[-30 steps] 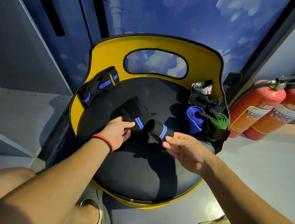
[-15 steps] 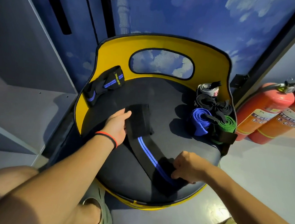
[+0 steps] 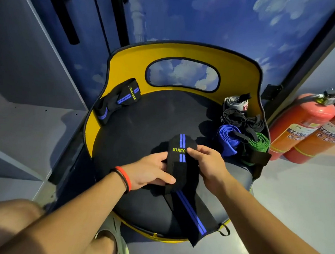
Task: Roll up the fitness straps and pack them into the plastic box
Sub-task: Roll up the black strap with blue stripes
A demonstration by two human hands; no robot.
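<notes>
We are pinching the black blue-striped strap [image 3: 180, 160] between our left hand [image 3: 151, 171] and right hand [image 3: 205, 164] above the chair seat [image 3: 153, 117], and we are risking a slack, crooked roll because its loose tail [image 3: 193, 217] is trailing over the seat's front edge

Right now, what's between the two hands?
Only the blue-striped strap: the left hand and right hand both grip its folded end over the seat, and its tail trails toward the seat's front edge. Shown in the head view.
</notes>
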